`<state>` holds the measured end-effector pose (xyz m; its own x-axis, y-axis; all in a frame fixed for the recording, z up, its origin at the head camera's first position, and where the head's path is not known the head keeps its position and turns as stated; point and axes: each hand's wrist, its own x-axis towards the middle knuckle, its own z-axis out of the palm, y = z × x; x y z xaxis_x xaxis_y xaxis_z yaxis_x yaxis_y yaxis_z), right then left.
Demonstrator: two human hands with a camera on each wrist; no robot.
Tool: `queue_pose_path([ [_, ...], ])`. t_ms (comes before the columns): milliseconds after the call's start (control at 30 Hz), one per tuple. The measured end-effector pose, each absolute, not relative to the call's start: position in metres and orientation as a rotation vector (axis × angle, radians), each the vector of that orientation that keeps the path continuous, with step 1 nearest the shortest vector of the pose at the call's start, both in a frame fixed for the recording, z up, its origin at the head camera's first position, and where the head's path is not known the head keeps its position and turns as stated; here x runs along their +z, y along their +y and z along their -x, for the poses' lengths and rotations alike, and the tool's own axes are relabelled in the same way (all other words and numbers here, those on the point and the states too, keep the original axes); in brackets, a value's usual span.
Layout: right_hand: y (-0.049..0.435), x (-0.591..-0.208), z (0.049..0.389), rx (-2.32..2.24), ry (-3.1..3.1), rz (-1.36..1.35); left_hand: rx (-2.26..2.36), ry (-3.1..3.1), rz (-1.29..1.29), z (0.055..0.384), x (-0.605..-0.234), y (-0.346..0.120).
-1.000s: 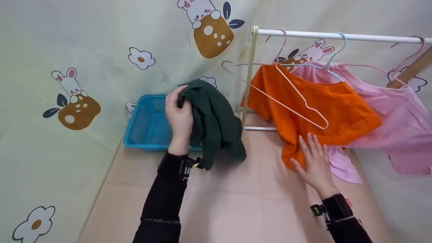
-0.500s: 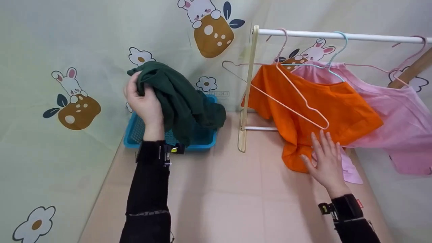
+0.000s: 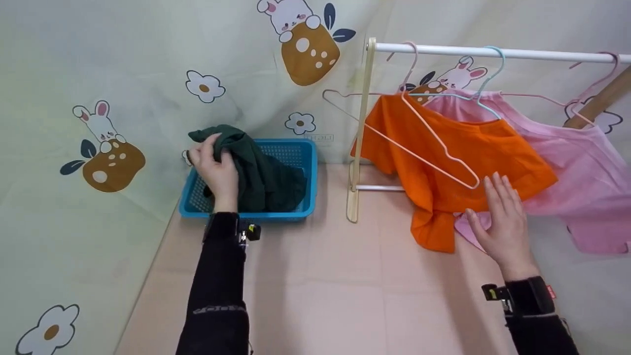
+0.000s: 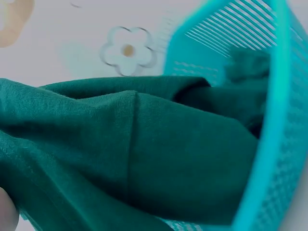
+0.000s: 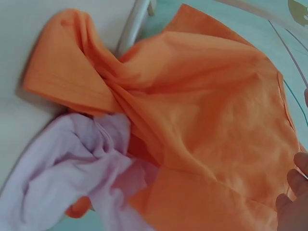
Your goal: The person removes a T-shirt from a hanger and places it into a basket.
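A dark green garment hangs from my left hand, which grips its bunched upper end. The garment's lower part lies inside the blue plastic basket; the left wrist view shows the green cloth running over into it. My right hand is extended with spread fingers in front of an orange shirt, holding nothing. That shirt hangs on a light blue hanger. In the right wrist view, fingertips show at the edge of the orange cloth.
A white-barred rack stands at the right, with a bare pink hanger at its left end. A pink garment hangs behind the orange shirt. Behind everything is a patterned wall sheet. The table extends in front.
My left hand has carried the green garment leftward over the basket and then lowered it in. My right hand has moved to the right along the orange shirt.
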<state>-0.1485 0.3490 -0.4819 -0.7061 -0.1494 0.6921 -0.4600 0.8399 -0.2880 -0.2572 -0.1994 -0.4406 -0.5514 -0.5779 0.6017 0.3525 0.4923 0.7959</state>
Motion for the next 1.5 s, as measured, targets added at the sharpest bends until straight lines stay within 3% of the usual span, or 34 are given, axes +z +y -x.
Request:
queue_pose_path([
  [600,0.357,-0.432,0.166,0.507,-2.294,-0.373,-0.783,-2.723,0.04,0.243,-0.511,-0.187],
  [1000,0.347,-0.386,0.208,0.513,-2.325,-0.393,-0.543,-2.899,0.181,0.236,-0.535,-0.17],
  [1500,0.338,-0.343,0.242,0.665,-2.613,-0.184,-0.51,-2.953,0.298,0.223,-0.551,-0.155],
])
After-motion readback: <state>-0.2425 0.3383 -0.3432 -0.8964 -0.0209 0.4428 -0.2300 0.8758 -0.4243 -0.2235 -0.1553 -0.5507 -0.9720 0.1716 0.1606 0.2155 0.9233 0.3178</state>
